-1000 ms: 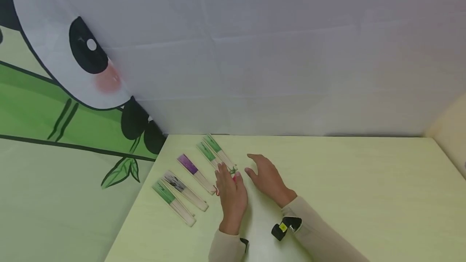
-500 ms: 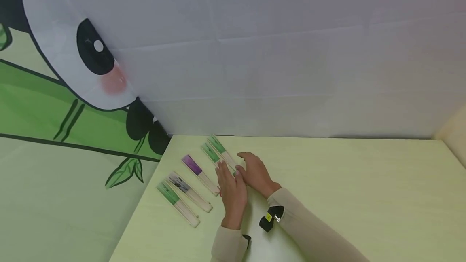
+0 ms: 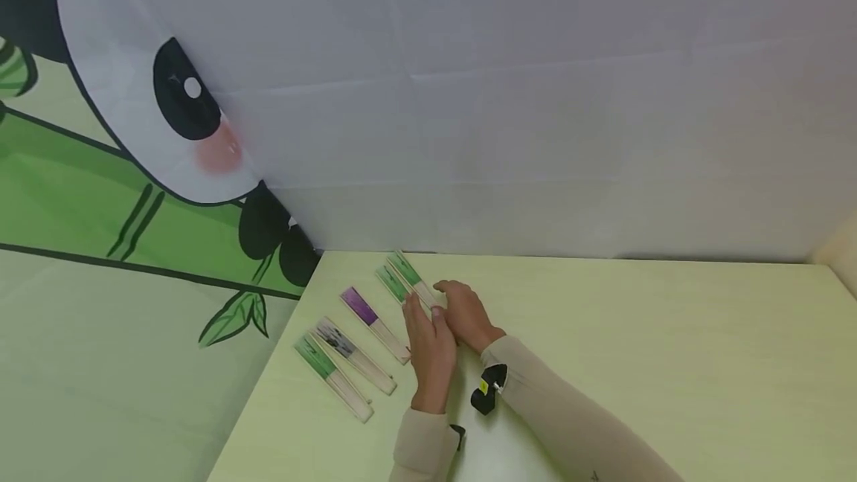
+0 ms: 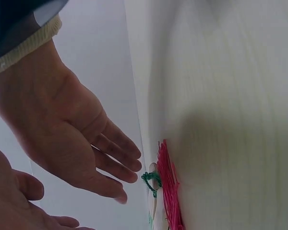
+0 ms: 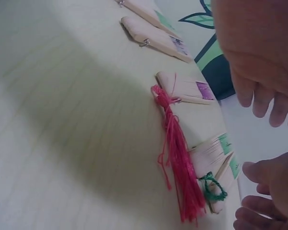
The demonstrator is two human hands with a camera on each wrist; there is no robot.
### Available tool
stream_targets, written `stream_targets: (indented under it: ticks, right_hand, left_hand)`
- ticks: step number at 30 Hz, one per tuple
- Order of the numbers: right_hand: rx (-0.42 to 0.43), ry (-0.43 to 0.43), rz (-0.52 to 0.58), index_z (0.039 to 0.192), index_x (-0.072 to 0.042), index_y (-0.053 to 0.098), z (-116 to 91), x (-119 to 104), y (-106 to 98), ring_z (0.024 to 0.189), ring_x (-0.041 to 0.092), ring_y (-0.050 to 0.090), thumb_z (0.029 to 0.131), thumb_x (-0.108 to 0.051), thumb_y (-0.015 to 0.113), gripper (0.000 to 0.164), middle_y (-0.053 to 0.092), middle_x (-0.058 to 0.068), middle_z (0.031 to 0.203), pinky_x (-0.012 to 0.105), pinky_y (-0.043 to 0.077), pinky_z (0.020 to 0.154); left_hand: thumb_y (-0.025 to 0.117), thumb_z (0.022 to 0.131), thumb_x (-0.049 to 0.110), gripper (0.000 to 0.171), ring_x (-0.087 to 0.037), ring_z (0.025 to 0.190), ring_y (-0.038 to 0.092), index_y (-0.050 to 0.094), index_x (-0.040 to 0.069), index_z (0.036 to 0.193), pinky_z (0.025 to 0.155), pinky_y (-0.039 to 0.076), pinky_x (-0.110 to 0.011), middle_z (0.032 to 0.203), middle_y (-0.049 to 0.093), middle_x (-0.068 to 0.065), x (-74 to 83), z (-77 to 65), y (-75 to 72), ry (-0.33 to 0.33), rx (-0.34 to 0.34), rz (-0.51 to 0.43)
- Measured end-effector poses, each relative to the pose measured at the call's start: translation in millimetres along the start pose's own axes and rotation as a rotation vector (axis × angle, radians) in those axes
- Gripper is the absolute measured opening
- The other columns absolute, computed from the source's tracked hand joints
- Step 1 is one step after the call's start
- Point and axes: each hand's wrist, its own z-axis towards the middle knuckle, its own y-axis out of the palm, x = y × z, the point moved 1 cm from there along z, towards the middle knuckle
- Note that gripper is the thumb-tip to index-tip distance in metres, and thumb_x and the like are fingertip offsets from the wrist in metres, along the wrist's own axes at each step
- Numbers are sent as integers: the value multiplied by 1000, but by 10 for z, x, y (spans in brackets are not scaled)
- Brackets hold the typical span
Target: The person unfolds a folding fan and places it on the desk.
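Several folded hand fans lie slanted in a row at the table's left. A green-tipped fan [image 3: 335,378] is nearest, then a grey-patterned fan [image 3: 355,354], a purple-tipped fan [image 3: 373,324] and two green-tipped fans [image 3: 405,268] at the back. My left hand [image 3: 434,355], fingers straight, hovers near the back fans' handle ends. Beside it is my right hand [image 3: 466,316], fingers loosely bent, overlapping it in the head view. Neither hand grips anything. A pink tassel [image 5: 180,158] and a green cord loop [image 5: 213,187] lie at the handle ends, hidden by my hands in the head view.
The pale table [image 3: 636,348] stretches to the right. Behind it hangs a light cloth backdrop [image 3: 509,132], with a printed cartoon face and green bamboo at the left. A small black wrist device [image 3: 489,390] sits on my right sleeve.
My right hand has moved left, closing the gap to my left hand. The left hand stays about the same place over the table; the head view has shifted slightly. The fans have not moved.
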Motion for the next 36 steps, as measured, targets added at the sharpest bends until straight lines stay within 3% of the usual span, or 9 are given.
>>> stream_targets:
  ticks: [8, 17, 20, 26, 32, 36]
  right_hand:
    - [1, -62, -44, 115, 3, 60, 39, 80, 162, 108, 31, 55, 88, -5, 58, 28, 60, 16, 115, 42, 44, 92]
    - [120, -141, -52, 103, 8, 61, 46, 78, 208, 90, 31, 58, 83, 2, 61, 20, 62, 18, 96, 42, 47, 80]
    - [120, -101, -35, 99, 9, 62, 57, 74, 192, 88, 31, 59, 81, 1, 64, 20, 63, 18, 93, 42, 48, 78]
    - [76, 82, 34, 97, 6, 67, 26, 92, 122, 84, 30, 64, 82, -8, 66, 20, 67, 16, 91, 41, 53, 71]
    - [109, 192, 137, 92, 2, 70, -129, 107, 15, 72, 22, 65, 79, -11, 70, 19, 69, 11, 81, 35, 53, 59]
    - [140, 231, 190, 93, -3, 70, -238, 66, -110, 63, 14, 61, 79, -15, 72, 19, 67, 6, 76, 30, 50, 54]
  left_hand:
    - [34, 100, 25, 50, -31, 136, 19, 25, 2, 145, 104, 25, -54, 151, 20, -14, -17, 68, 22, 7, 24, -26]
    - [35, 100, 23, 49, -31, 135, 22, 27, 2, 144, 104, 28, -52, 149, 23, -17, -63, 126, 50, -3, 27, -37]
    - [37, 100, 19, 47, -32, 135, 24, 29, 1, 142, 104, 28, -51, 148, 25, -18, -68, 142, 49, 9, 45, -72]
    - [42, 97, 8, 42, -36, 129, 33, 37, -4, 136, 101, 32, -51, 141, 36, -22, -76, 147, 69, 27, 84, -177]
    - [46, 95, 6, 41, -41, 121, 40, 39, -2, 135, 91, 41, -54, 136, 39, -23, -95, 141, 97, -34, 63, -247]
    - [51, 93, 6, 42, -37, 108, 50, 43, -3, 133, 79, 48, -46, 128, 44, -22, -78, 138, 117, -64, 44, -275]
